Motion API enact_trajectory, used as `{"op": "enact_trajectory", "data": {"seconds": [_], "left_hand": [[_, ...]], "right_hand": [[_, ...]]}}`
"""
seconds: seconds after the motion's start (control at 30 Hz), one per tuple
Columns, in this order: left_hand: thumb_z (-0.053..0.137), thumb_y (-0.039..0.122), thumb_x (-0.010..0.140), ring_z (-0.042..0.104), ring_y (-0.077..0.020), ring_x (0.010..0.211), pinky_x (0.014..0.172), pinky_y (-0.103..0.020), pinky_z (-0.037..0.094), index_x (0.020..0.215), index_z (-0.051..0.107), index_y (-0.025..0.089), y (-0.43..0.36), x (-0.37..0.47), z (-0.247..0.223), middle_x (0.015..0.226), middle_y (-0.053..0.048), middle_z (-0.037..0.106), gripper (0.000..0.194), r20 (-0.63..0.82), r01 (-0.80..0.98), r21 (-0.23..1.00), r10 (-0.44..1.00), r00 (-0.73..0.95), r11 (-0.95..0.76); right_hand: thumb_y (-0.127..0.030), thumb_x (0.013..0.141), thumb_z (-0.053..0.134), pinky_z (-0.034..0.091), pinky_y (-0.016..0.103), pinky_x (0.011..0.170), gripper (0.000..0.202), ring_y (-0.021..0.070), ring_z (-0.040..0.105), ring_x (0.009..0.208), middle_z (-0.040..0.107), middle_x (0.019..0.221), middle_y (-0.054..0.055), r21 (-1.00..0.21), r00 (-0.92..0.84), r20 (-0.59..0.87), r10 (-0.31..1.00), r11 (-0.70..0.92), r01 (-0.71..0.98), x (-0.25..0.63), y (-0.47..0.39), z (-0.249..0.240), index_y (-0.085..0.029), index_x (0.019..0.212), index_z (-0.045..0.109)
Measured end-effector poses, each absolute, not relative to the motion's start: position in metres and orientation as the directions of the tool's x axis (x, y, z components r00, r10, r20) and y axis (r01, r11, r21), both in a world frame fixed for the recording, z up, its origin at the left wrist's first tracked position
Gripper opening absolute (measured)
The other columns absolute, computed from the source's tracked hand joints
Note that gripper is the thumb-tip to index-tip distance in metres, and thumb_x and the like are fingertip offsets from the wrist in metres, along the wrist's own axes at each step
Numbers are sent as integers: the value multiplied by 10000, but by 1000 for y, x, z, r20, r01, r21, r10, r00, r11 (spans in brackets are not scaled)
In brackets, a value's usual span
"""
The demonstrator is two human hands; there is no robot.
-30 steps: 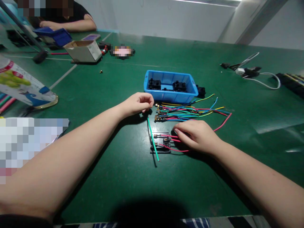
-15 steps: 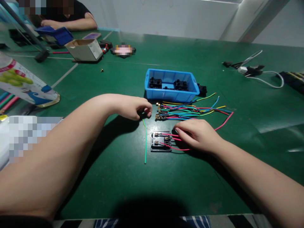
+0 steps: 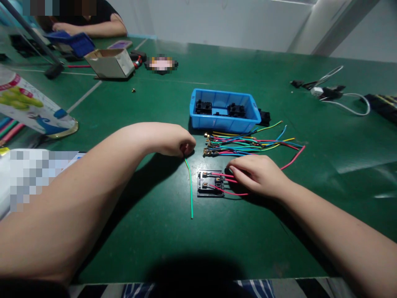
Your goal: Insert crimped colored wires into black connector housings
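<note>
I saw the left hand [image 3: 177, 138] curled inward, fingers [image 3: 191, 145] bunched ahead of a bent wrist [image 3: 150, 134]. The right hand [image 3: 259, 176] kept thumb [image 3: 242, 177] close to forefinger [image 3: 243, 162], its forearm [image 3: 325, 213] slanting back behind that grip.

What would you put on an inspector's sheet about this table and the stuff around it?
Surface: green tabletop, pale lines at far left.
Job's things: black plate with three red wires running from it; green wire left of it; blue bin holding black parts.
Clutter: white box and printed pouch at left.
Hands: left hand holds the green wire's top end; right hand is over the red wires, grip unclear.
Cables: coloured wires near the blue bin; looped cable at right.
Surroundings: another person's arm, far left; pale wall.
</note>
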State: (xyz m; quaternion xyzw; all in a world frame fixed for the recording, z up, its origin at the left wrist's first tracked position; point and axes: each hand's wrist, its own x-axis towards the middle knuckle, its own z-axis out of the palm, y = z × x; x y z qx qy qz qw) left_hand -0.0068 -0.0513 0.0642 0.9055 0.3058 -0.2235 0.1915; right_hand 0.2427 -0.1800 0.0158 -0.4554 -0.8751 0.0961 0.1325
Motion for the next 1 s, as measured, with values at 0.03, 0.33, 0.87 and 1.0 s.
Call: {"op": "enact_trajectory", "data": {"seconds": [0.03, 0.33, 0.87, 1.0], "left_hand": [[544, 180, 747, 563, -128, 669, 594, -237, 339, 925, 688, 231, -52, -7, 64, 832, 5, 699, 234, -517, 629, 214, 459, 722, -747], [555, 159, 802, 578, -101, 716, 652, -191, 383, 836, 649, 199, -61, -2, 84, 780, 32, 667, 108, -482, 512, 457, 282, 830, -727], [608, 198, 748, 573, -91, 639, 584, -199, 361, 760, 617, 193, -83, 9, 100, 697, 52, 641, 16, -235, 458, 461, 393, 889, -760], [614, 173, 726, 564, -90, 612, 571, -208, 351, 728, 618, 193, -88, 11, 101, 672, 57, 634, 21, -195, 426, 457, 380, 904, -781]], "right_hand": [[-292, 985, 399, 372, 286, 643, 315, 167, 617, 707, 689, 775, 48, -288, -551, 143, 823, 567, 772, 243, -180, 16, -160, 894, 670], [-279, 981, 407, 388, 288, 655, 305, 176, 639, 726, 700, 790, 53, -291, -545, 146, 826, 562, 774, 242, -181, 16, -160, 913, 678], [-261, 995, 417, 435, 305, 701, 283, 177, 603, 764, 687, 822, 68, -372, -565, 329, 757, 654, 659, 242, -183, 18, -147, 936, 669], [-300, 965, 502, 435, 309, 671, 220, 178, 563, 736, 653, 788, 66, -397, -624, 374, 686, 727, 560, 240, -185, 22, -147, 925, 656]]}}
